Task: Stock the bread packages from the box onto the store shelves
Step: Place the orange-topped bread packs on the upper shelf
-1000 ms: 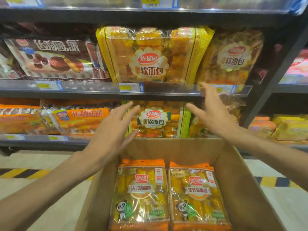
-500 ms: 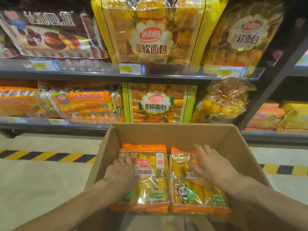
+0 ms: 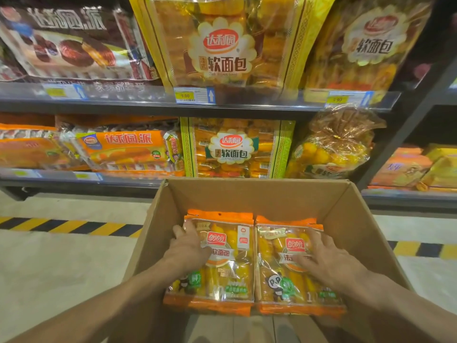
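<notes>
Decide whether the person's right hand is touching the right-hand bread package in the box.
Touching. The head view shows the right hand lying flat on the right bread package, covering its label.

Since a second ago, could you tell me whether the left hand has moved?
Yes. The left hand has come down from the shelf edge into the cardboard box, onto the left bread package.
</notes>
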The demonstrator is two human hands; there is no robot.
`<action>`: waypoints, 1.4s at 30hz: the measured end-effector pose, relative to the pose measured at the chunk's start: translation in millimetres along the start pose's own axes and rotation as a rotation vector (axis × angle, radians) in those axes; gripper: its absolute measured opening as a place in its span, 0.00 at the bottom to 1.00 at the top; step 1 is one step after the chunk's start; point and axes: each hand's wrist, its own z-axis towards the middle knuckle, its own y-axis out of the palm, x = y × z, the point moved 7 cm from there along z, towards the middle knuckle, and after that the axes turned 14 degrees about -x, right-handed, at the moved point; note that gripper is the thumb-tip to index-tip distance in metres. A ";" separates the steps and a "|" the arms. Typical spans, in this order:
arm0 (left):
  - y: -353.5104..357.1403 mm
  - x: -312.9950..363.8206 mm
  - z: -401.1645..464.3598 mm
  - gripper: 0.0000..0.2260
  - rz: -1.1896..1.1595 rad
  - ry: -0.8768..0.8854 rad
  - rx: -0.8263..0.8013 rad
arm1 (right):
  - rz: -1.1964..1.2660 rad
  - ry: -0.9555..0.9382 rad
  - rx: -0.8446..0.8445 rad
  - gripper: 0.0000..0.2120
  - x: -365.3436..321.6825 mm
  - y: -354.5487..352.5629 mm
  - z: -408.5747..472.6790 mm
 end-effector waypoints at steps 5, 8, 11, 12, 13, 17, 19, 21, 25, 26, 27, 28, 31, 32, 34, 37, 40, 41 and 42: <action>-6.4 -21.1 8.2 0.25 -0.250 -0.007 -0.048 | 0.154 0.011 -0.026 0.46 16.0 6.9 6.3; -3.2 -18.3 7.7 0.20 -0.206 0.016 -0.052 | 0.224 0.015 -0.032 0.49 20.6 8.3 8.5; -5.2 -16.0 -0.6 0.30 -0.252 0.078 0.025 | 0.261 0.013 -0.021 0.46 22.1 6.9 8.7; -3.8 -17.2 -5.4 0.33 -0.338 0.108 0.012 | 0.266 0.017 -0.022 0.45 23.1 7.6 10.1; -1.6 -17.4 -9.5 0.34 -0.421 0.147 -0.010 | 0.264 0.024 -0.021 0.46 23.8 8.3 12.0; -1.7 -10.8 -34.7 0.36 -0.595 0.253 -0.054 | 0.263 0.070 -0.020 0.47 24.1 9.3 17.1; -13.5 2.6 -49.6 0.42 -0.537 0.321 -0.004 | 0.285 0.073 -0.011 0.46 29.2 9.2 21.5; -33.6 14.9 -66.8 0.47 -0.406 0.363 0.107 | 0.296 0.077 -0.024 0.47 34.0 13.2 24.8; -64.1 24.0 -89.1 0.28 -0.353 0.411 0.196 | 0.276 0.104 0.004 0.43 31.6 22.3 28.7; -67.5 21.9 -91.1 0.24 -0.375 0.411 0.182 | 0.272 0.109 0.016 0.44 26.9 21.7 27.2; -69.6 18.5 -91.3 0.24 -0.408 0.409 0.168 | 0.296 0.132 0.022 0.46 27.5 23.3 30.2; -71.2 14.5 -90.6 0.27 -0.446 0.402 0.154 | 0.367 0.158 0.031 0.47 30.9 24.6 33.6; -74.5 10.3 -94.1 0.30 -0.540 0.407 0.135 | 0.748 0.188 -0.110 0.44 37.6 36.8 37.4; -75.3 10.4 -95.4 0.30 -0.565 0.427 0.138 | 0.832 0.171 -0.171 0.36 36.5 41.2 34.7; -77.4 10.5 -96.7 0.30 -0.609 0.458 0.134 | 0.919 0.144 -0.250 0.23 33.4 43.4 31.7; -82.1 10.2 -98.9 0.30 -0.665 0.487 0.111 | 0.968 0.143 -0.279 0.21 28.7 37.7 23.4; -88.4 11.1 -101.6 0.26 -0.667 0.509 0.116 | 0.911 0.038 -0.292 0.22 18.9 22.9 14.8; -91.5 11.8 -103.2 0.24 -0.658 0.519 0.127 | 0.895 -0.006 -0.270 0.21 14.8 15.9 10.1; -96.0 12.2 -105.7 0.22 -0.648 0.522 0.145 | 0.884 -0.054 -0.233 0.21 12.3 8.4 7.8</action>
